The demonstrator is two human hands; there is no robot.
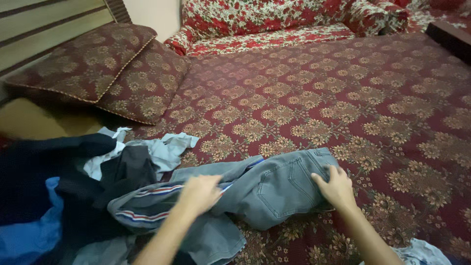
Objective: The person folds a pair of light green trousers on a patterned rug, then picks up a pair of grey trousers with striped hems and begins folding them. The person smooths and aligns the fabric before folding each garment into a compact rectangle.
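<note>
Your right hand [336, 186] pinches the waistband of the grey jeans [274, 189], pinning them flat on the bed [343, 98]; your left hand [198, 194] lies closed on the legs beside it, blurred.

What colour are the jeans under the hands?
Grey jeans, seen best in the head view.

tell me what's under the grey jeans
The grey jeans lie on the maroon floral bedspread. Their left end overlaps a striped garment; anything beneath the middle is covered.

Both bare forearms reach forward, the left hand [198, 194] blurred, palm down, the right hand [335, 187] curled, fingers gripping.
</note>
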